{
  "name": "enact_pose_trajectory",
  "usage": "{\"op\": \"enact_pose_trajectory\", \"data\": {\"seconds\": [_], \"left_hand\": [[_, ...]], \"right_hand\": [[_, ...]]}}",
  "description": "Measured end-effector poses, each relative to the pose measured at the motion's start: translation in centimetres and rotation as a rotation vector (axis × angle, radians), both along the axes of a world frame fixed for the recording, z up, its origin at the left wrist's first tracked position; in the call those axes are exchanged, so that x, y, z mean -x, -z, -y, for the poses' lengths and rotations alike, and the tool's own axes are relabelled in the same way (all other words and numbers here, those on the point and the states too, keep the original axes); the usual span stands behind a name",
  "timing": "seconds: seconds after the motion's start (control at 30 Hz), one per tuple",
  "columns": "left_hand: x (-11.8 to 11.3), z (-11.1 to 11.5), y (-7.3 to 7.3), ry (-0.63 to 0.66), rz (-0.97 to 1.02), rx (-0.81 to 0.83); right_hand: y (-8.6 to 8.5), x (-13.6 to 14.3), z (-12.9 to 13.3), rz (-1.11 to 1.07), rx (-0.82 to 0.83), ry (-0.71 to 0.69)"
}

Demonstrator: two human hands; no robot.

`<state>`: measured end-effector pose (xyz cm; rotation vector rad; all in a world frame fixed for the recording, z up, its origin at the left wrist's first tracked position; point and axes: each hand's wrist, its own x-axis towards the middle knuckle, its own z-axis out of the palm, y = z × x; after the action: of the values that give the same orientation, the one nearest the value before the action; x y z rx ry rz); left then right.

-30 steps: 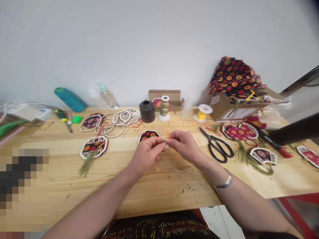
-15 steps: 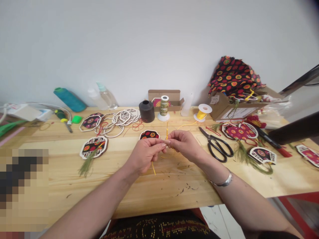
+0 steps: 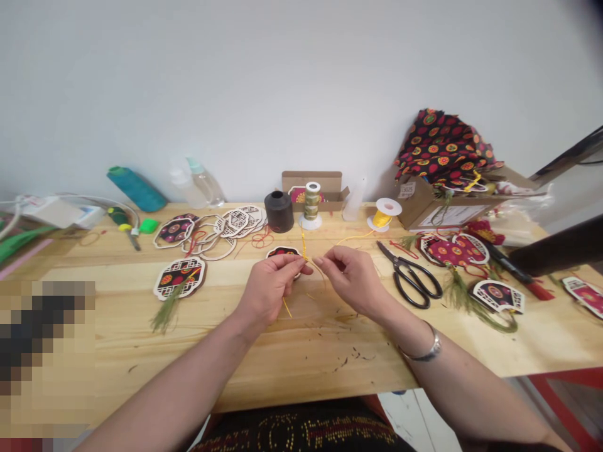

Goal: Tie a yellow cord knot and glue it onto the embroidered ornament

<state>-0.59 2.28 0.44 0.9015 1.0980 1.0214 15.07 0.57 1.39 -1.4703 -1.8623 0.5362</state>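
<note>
In the head view my left hand (image 3: 269, 282) pinches a yellow cord (image 3: 304, 242) between thumb and index finger. A knotted length of this cord stands up above the fingertips, and a loose end hangs below the hand. My right hand (image 3: 354, 276) is a little to the right, thumb and forefinger closed on a thin strand of the same cord, which curves between both hands. Its exact grip is too small to make out. Behind my left hand, partly covered by it, lies a black floral pendant (image 3: 282, 251) with a pale rim.
Black-handled scissors (image 3: 412, 276) lie right of my right hand. At the back stand a yellow cord spool (image 3: 387, 207), a black thread cone (image 3: 279, 213) and a green thread spool (image 3: 311, 204). A cardboard box (image 3: 440, 210) with patterned fabric sits back right; a tasselled pendant (image 3: 179, 278) lies left.
My hands, together before, are now apart. My left hand has shifted slightly left with the knotted cord, and my right hand has drawn right with a strand.
</note>
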Motion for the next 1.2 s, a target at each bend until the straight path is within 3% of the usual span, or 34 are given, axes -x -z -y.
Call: {"op": "enact_pose_trajectory", "data": {"seconds": [0.23,0.33,0.47,0.6,0.7,0.8,0.9,1.0,1.2], "left_hand": [[0.2,-0.1,0.3,0.022,0.067,0.062],[0.4,-0.1,0.5,0.076,0.111,0.087],[0.6,-0.2,0.7,0.094,0.146,0.126],[0.6,-0.2,0.6,0.074,0.176,0.127],[0.4,-0.1,0.3,0.046,0.141,0.103],[0.0,0.1,-0.1,0.03,0.066,0.049],[-0.2,0.3,-0.3,0.015,-0.005,0.008],[-0.3,0.5,-0.2,0.03,-0.059,-0.008],[-0.3,0.8,-0.1,0.081,-0.137,-0.003]], "right_hand": [[1.0,1.1,1.2,0.557,-0.58,-0.245],[1.4,1.4,1.3,0.704,-0.653,-0.383],[1.2,1.4,1.4,0.725,-0.66,-0.494],[0.6,1.1,1.3,0.445,-0.594,-0.577],[0.5,0.8,0.8,0.014,-0.433,-0.341],[0.6,0.7,0.0,-0.318,-0.14,-0.068],[0.7,0.7,-0.8,-0.567,0.189,-0.013],[0.5,0.8,-0.9,-0.7,0.335,-0.012],[0.4,0.4,-1.0,-0.749,0.343,-0.027]]}}
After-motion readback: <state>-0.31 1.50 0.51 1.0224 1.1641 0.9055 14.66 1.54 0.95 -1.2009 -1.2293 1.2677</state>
